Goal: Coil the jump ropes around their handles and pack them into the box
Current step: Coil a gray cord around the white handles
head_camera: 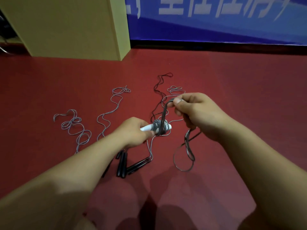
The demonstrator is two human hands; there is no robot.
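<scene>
Red flooring (232, 97) is backed by a blue banner (216, 22) and a pale yellow box (66, 27) at the upper left. White handles (149, 127) are gripped in the left hand (132, 133), with several turns of grey rope (160, 127) already wound round them. A loop of that rope is pinched between thumb and fingers of the right hand (197, 113) — the slack hangs below. Loose ropes (108, 113) and black handles (123, 165) are spread on the floor.
</scene>
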